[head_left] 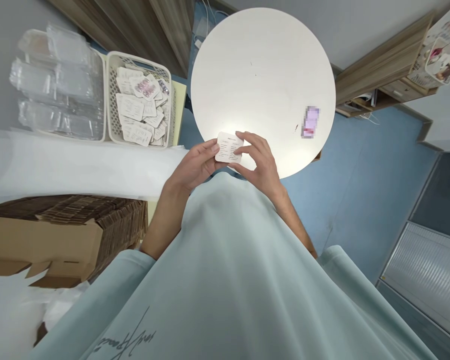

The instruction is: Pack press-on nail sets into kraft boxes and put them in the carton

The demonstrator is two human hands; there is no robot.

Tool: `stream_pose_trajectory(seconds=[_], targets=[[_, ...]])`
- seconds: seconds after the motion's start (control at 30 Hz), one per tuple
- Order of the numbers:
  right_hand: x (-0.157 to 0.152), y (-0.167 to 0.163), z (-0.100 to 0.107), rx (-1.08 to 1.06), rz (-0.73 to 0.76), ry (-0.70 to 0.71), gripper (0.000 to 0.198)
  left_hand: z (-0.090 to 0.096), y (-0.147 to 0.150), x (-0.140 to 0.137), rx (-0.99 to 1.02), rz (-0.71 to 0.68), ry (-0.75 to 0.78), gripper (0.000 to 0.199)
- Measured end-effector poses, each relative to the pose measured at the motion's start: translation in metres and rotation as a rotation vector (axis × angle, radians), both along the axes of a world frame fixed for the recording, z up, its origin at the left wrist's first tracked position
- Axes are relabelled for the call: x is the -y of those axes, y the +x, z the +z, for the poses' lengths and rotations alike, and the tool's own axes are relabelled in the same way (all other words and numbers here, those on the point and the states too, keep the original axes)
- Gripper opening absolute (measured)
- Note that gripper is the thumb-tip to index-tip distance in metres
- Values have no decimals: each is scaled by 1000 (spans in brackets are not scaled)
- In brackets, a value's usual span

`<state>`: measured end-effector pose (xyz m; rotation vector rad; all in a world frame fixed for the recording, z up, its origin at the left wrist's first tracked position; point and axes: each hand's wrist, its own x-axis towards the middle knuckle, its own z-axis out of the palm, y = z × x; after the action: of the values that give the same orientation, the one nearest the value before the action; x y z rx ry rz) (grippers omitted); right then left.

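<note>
A small white card with rounded corners and printed lines of text [227, 146] is held up at the near edge of the round white table. My left hand [195, 165] pinches its left side, thumb on the printed face and fingers behind. On the right, my right hand [261, 162] has curved fingers at the card's top edge and on its face, with the thumb by the lower edge. Whether more cards lie behind this one is hidden.
The round table [255, 45] bears a blurred purple item [310, 122]. To the left, a perforated basket [111, 112] holds many similar cards beside a bin of clear plastic packs [75, 85]. Flattened cardboard boxes [123, 225] stand lower left; a wooden cabinet [382, 60] is at right.
</note>
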<state>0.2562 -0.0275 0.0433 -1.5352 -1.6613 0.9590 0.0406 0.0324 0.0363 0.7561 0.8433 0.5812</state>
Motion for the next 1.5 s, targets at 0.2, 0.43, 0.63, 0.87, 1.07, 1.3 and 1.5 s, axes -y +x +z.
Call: stream_pose_trajectory(seconds=[0.2,0.43,0.63,0.87,1.07,1.3,1.5], targets=[[5,0,-6,16,43,41,36,-7,-1,5,126,-44,-38,63],[13,-4,-12,44,28,72,34,-27,2,15,34,31,48,68],[20,-8,-18,20,3,31,17,-39,6,23,-174,59,245,81],[23,3,-26,-109,-77,-106,25,-47,13,26,-316,115,382,70],[23,24,-43,-288,-192,-311,39,-60,18,27,-476,201,436,58],[25,47,-76,-430,-186,-451,42,-75,37,31,-547,221,410,51],[18,57,-136,-564,-248,-565,62,-111,54,37,-581,214,275,40]])
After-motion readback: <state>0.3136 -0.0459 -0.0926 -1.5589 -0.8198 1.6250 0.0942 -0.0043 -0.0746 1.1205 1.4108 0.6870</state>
